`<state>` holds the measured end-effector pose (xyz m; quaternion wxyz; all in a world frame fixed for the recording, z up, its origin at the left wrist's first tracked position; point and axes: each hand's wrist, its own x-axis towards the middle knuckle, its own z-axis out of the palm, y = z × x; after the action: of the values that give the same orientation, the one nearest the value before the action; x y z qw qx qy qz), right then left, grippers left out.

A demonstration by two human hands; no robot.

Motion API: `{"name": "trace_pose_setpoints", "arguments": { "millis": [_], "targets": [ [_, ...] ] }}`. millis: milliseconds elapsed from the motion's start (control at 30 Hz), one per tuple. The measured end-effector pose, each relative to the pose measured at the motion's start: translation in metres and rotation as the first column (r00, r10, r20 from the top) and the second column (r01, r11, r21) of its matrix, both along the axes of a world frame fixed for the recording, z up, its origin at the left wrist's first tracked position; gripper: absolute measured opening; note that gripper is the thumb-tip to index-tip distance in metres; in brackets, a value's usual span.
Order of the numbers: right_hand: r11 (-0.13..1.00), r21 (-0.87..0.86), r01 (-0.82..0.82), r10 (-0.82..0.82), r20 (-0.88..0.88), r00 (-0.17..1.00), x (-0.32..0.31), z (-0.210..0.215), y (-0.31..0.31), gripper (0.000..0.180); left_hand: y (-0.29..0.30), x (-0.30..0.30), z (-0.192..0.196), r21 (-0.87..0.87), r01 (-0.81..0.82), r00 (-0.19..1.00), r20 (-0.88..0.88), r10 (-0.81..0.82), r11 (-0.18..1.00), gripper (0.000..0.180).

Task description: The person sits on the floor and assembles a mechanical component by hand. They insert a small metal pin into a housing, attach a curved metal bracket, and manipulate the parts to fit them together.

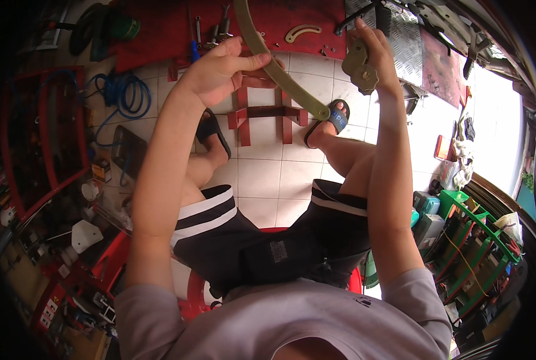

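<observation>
My left hand (223, 71) is closed around a long curved olive metal strip (298, 93). The strip slants from the top edge down to a rounded end with a hole. On the right, my right hand (380, 57) grips a flat olive metal bracket (356, 63) with a wavy outline; its palm side is partly hidden. The two pieces are apart, both held up in front of the red workbench (160, 42). A small curved slotted bracket (297, 31) lies on the bench between my hands.
Wrenches (198, 27) and several bolts lie on the bench, beside a blue-handled tool (194, 51). Red bench legs (242, 117) stand between my feet. A coiled blue hose (130, 99) is on the left floor; a green tool rack (460, 240) stands at right.
</observation>
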<state>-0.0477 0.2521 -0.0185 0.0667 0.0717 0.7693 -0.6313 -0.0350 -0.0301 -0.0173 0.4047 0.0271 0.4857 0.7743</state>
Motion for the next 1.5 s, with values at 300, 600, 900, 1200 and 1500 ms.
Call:
{"name": "trace_pose_setpoints", "arguments": {
  "millis": [300,600,900,1200,1500],
  "targets": [
    [0.982,0.072,-0.176,0.183,-0.112,0.977,0.010,0.005,-0.023,0.052,0.008,-0.003,-0.001,0.153,-0.344,0.939,0.082,0.335,0.926,0.014],
    [0.977,0.064,-0.204,0.209,-0.090,0.974,0.008,-0.005,-0.019,0.054,0.015,-0.004,-0.004,0.123,-0.336,0.942,0.033,0.335,0.934,0.011],
    [0.985,-0.041,-0.168,0.166,-0.046,0.985,0.011,0.003,-0.024,0.052,0.024,-0.001,-0.008,0.148,-0.388,0.919,0.140,0.369,0.910,0.013],
    [0.949,-0.070,-0.308,0.298,-0.124,0.946,0.015,0.000,-0.011,0.030,0.030,0.000,-0.004,0.138,-0.422,0.904,0.148,0.402,0.896,0.014],
    [0.981,-0.087,-0.174,0.152,-0.210,0.966,0.020,-0.004,-0.016,0.023,0.033,0.004,-0.003,0.096,-0.426,0.891,0.214,0.400,0.899,0.008]
  ]
}}
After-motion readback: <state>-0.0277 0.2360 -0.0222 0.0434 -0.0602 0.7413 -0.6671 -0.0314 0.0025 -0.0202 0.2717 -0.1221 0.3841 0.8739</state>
